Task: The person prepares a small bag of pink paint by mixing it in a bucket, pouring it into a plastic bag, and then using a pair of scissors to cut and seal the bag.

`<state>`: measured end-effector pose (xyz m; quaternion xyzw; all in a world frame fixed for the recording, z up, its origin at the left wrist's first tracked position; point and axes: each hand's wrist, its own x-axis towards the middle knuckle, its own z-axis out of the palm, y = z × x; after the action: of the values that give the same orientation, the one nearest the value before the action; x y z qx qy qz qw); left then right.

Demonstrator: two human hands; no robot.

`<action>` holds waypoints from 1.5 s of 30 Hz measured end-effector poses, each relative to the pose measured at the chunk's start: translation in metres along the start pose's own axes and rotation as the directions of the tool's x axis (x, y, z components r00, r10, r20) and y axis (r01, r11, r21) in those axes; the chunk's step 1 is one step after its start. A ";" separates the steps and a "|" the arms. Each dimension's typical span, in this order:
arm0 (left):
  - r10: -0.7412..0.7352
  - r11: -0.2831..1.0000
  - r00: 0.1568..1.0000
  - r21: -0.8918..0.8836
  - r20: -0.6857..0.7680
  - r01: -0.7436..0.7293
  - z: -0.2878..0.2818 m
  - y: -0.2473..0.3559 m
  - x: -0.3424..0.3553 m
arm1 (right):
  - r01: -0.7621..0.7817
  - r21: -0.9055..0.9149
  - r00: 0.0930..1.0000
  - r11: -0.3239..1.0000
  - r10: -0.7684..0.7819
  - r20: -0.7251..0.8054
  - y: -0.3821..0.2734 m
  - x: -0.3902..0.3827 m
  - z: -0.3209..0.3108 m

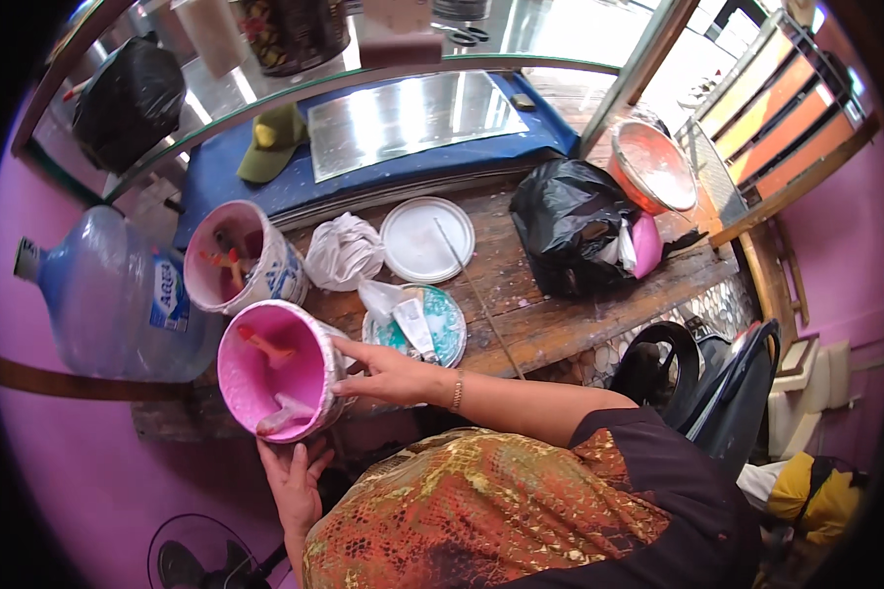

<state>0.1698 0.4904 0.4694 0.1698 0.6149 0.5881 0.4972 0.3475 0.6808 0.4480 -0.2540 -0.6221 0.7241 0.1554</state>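
A pink-coated plastic bucket (241, 368) is tilted toward me at the table's near left edge. Inside it lie a brush with an orange-red handle (268, 348) and a crumpled clear plastic bag (287, 412). My right hand (388, 375) grips the bucket's right wall, thumb and fingers pressed to it. Just below the near rim is my left hand (295, 483), its fingers stretched and apart, close against the bucket; whether they bear its weight I cannot tell. Right of the bucket, a white tube (414, 327) rests on a round lid smeared with turquoise (452, 319).
Behind stands another bucket (287, 270) holding brushes, beside a large water jug (118, 304). Crumpled white cloth (346, 253), a white lid (403, 240), a thin stick (481, 302) and a black plastic bag (560, 226) lie on the wooden table (521, 329). A green cap (270, 142) sits farther back.
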 end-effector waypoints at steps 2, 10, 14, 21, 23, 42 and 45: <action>-0.005 1.000 1.000 -0.007 0.005 0.005 0.005 0.000 0.002 | 0.082 -0.102 0.996 0.991 -0.084 -0.018 0.000 0.010 -0.008; -0.019 0.995 0.999 0.099 -0.042 0.023 -0.005 0.003 0.006 | 0.128 0.062 0.990 0.990 -0.131 0.055 0.013 0.022 -0.024; -0.042 0.990 0.997 0.130 -0.069 0.051 -0.024 -0.004 0.009 | 0.063 -0.139 0.998 0.988 -0.064 -0.006 0.029 0.011 -0.029; -0.117 0.765 0.990 0.630 -0.075 0.138 -0.067 -0.053 0.005 | -0.174 0.164 0.977 0.971 0.192 -0.096 0.037 -0.051 -0.072; -0.200 0.409 0.979 0.906 -0.030 0.111 -0.074 -0.064 0.000 | -0.255 0.233 0.954 0.938 0.283 -0.098 0.045 -0.061 -0.084; -0.396 0.462 0.850 0.724 -0.349 0.512 -0.150 -0.239 -0.096 | -0.335 0.009 0.931 0.942 0.332 -0.150 -0.082 0.185 -0.077; -0.395 0.500 0.835 0.673 -0.383 0.545 -0.147 -0.251 -0.105 | -0.352 0.071 0.928 0.933 0.358 -0.100 -0.059 0.225 -0.067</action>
<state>0.1919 0.2620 0.2614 0.1339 0.8668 0.1286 0.4627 0.1946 0.8686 0.4602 -0.3983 -0.5372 0.7408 0.0629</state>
